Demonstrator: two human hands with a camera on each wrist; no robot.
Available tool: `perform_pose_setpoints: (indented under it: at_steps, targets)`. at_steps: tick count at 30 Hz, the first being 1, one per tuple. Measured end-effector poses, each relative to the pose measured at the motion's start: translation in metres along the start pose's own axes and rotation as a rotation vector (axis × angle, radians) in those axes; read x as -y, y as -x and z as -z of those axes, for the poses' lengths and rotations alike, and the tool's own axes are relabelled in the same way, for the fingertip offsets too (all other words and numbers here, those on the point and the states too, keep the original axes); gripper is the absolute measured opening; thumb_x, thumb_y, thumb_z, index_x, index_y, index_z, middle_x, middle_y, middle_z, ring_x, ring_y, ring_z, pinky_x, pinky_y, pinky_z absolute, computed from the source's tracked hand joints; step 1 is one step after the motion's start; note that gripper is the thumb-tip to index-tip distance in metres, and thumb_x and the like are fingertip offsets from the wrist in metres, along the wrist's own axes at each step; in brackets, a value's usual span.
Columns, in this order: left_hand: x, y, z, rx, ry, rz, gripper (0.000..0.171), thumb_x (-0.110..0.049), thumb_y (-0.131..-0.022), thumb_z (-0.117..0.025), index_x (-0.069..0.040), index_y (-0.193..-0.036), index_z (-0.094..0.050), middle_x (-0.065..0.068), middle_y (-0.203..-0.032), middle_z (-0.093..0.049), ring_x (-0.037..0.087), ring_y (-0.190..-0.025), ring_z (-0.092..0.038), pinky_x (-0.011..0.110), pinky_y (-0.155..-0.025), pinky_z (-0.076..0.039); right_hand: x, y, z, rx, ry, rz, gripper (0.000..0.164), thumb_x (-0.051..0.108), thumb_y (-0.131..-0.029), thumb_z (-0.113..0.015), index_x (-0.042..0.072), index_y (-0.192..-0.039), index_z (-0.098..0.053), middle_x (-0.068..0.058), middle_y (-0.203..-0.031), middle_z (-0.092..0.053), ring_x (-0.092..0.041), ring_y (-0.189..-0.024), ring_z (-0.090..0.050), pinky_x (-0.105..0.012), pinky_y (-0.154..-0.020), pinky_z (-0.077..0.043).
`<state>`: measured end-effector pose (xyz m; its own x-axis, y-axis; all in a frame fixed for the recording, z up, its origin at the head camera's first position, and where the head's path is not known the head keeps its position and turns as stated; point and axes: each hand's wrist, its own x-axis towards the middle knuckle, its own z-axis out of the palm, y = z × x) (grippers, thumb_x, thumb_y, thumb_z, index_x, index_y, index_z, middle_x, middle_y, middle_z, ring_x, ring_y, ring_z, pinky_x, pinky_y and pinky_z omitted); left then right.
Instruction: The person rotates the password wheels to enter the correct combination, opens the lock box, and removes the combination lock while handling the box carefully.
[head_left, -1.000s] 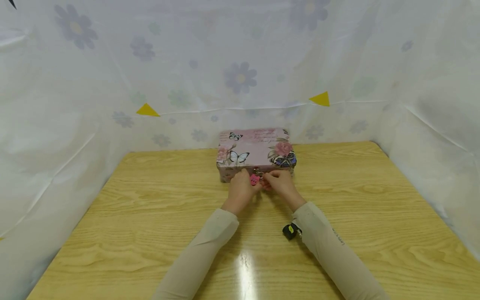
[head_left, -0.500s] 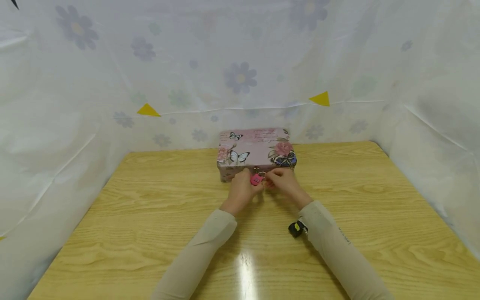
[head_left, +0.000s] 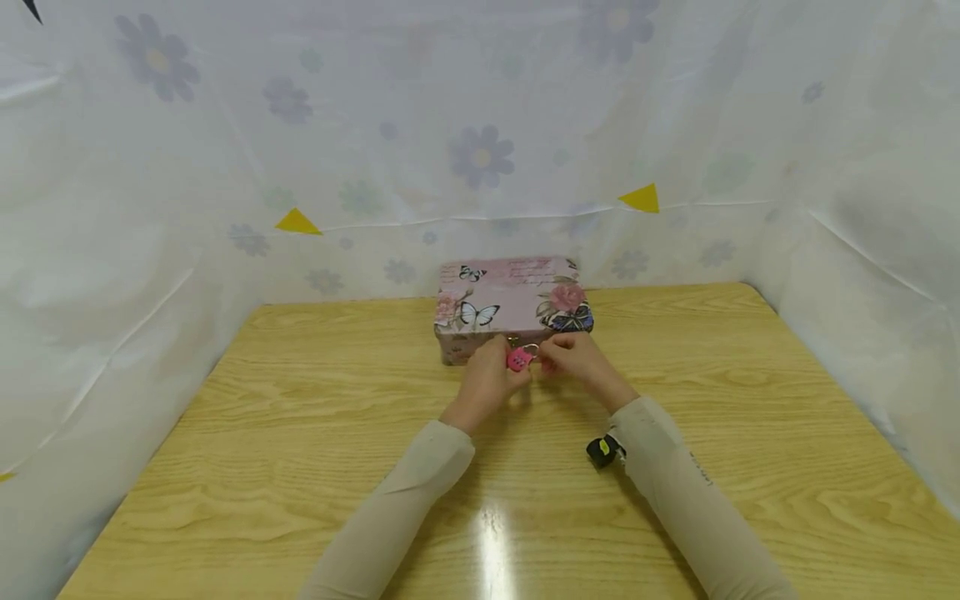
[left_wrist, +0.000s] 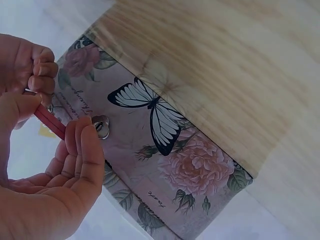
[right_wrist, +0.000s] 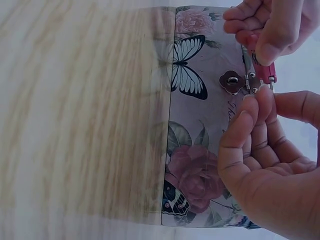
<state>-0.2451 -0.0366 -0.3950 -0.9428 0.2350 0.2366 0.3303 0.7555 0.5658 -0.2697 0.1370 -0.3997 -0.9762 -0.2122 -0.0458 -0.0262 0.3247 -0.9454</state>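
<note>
A pink combination padlock (head_left: 518,359) is in front of a pink tin box (head_left: 517,292) with butterflies and roses. My left hand (head_left: 483,382) pinches the padlock's body between thumb and fingers; its red edge shows in the left wrist view. At the padlock's right, my right hand (head_left: 581,365) pinches the metal shackle (head_left: 532,348) with thumb and fingertips. The box's metal latch (right_wrist: 231,81) is beside the hands in the right wrist view. Whether the shackle passes through the latch is hidden by fingers. The lid is down.
The box stands near the back of a wooden table (head_left: 300,417). White flowered cloth (head_left: 375,125) hangs behind and at the sides, with yellow triangles (head_left: 639,198) on it. A black wrist device (head_left: 602,450) hangs under the right sleeve.
The padlock has shifted a little to the right along the box front, and its face has tilted. My right hand has moved right and slightly up, its forearm swinging outward.
</note>
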Motion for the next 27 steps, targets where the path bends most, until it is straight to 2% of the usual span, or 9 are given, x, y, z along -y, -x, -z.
perform_pose_setpoints:
  at_steps: [8, 19, 27]
  targets:
    - [0.0009, 0.0009, -0.0007, 0.021, 0.000, -0.027, 0.026, -0.012, -0.081, -0.074, -0.005, -0.086, -0.050, 0.002, -0.076, -0.047, 0.014, -0.066, -0.042, 0.024, -0.056, -0.036, 0.0009, 0.0006, 0.0029, 0.025, 0.032, 0.019, 0.024, 0.013, -0.094, -0.055, -0.005, -0.082, -0.066, -0.002, -0.070, -0.064, -0.011, -0.066, -0.057, -0.042, -0.075, -0.054]
    - [0.0020, 0.0012, -0.0020, 0.013, -0.040, -0.071, 0.026, -0.014, -0.080, -0.074, -0.005, -0.087, -0.051, 0.002, -0.078, -0.049, 0.013, -0.065, -0.044, 0.023, -0.055, -0.036, -0.0004, 0.0012, 0.0058, 0.099, 0.055, 0.101, 0.023, 0.010, -0.094, -0.054, -0.011, -0.088, -0.063, -0.007, -0.077, -0.064, -0.015, -0.071, -0.057, -0.039, -0.076, -0.052]
    - [0.0036, 0.0017, -0.0028, 0.014, -0.041, -0.072, 0.028, -0.015, -0.081, -0.074, -0.005, -0.086, -0.049, 0.002, -0.077, -0.047, 0.014, -0.066, -0.043, 0.024, -0.056, -0.036, -0.0035, -0.0019, 0.0067, 0.130, 0.128, 0.151, 0.022, 0.012, -0.097, -0.052, -0.005, -0.090, -0.065, -0.013, -0.081, -0.064, -0.019, -0.076, -0.058, -0.027, -0.072, -0.049]
